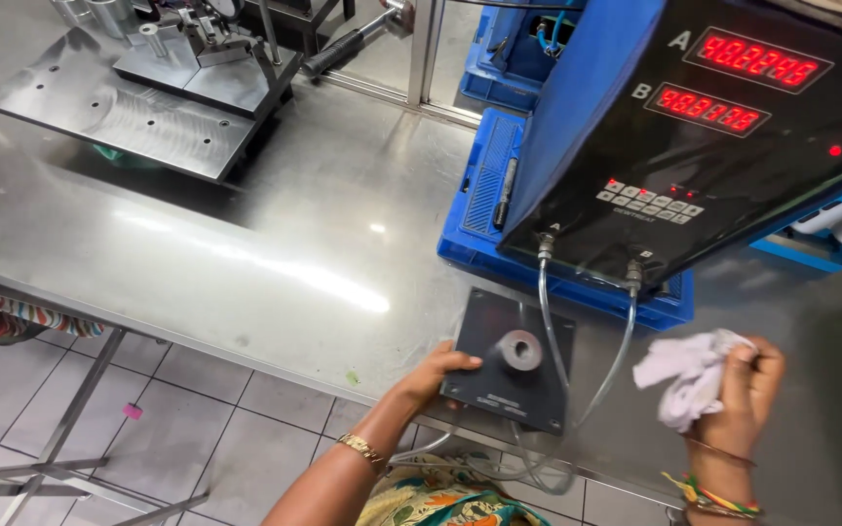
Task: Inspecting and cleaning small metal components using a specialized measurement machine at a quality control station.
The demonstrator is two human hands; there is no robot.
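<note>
- Plate: a dark, square metal base plate lay flat at the near edge of the bench, just in front of the blue crate. A grey ring-shaped boss stood at its centre.
- Surface condition: the plate looked matt and dull, with a pale printed mark near its front edge; no streaks or wet patches could be made out.
- Left hand: fingers were closed on the plate's left edge, thumb on top, steadying it.
- Right hand: closed around a crumpled white cloth, held above the bench and apart from the plate.
- Progress, as judged: the plate was gripped and the cloth was ready, yet the cloth was not in contact with the plate; wiping of it appeared not yet done.
- Surroundings: two clear hoses ran from the black control unit with red displays down past the plate's right side.
</note>
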